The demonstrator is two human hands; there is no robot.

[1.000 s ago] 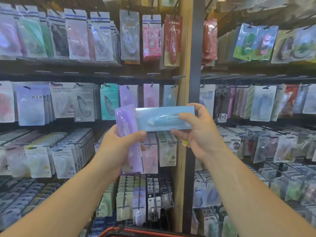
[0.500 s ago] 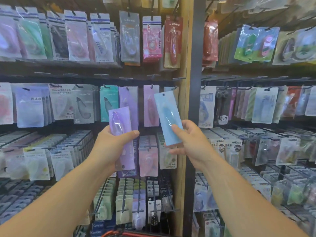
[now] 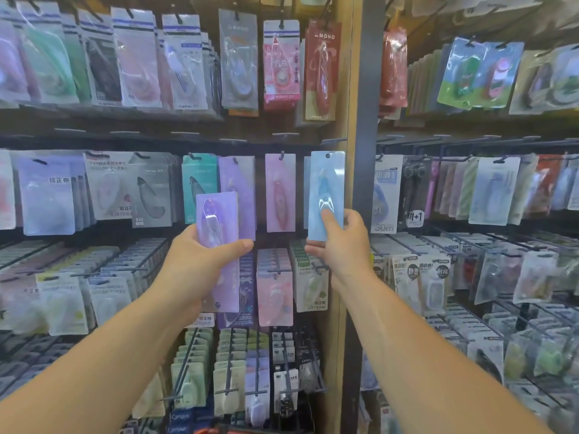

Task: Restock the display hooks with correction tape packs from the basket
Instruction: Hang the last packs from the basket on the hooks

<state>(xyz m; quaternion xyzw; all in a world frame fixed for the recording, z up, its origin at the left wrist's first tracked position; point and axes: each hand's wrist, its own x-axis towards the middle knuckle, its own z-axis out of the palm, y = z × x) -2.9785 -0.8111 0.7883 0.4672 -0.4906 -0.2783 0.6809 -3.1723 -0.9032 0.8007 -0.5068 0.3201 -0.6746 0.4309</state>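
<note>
Swung upright and raised: blue pack (image 3: 326, 183) pinched in right hand (image 3: 343, 245); purple pack (image 3: 219, 220) gripped in left hand (image 3: 194, 264); neither hung yet.

Wooden post (image 3: 344, 120) beside dark metal upright (image 3: 366, 120); dim shelving (image 3: 94, 120).

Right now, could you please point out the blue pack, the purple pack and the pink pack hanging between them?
blue pack (image 3: 326, 183), head view, on its clear blister.
purple pack (image 3: 219, 211), head view, on its upper card face.
pink pack (image 3: 279, 192), head view, on the card's middle.
</note>
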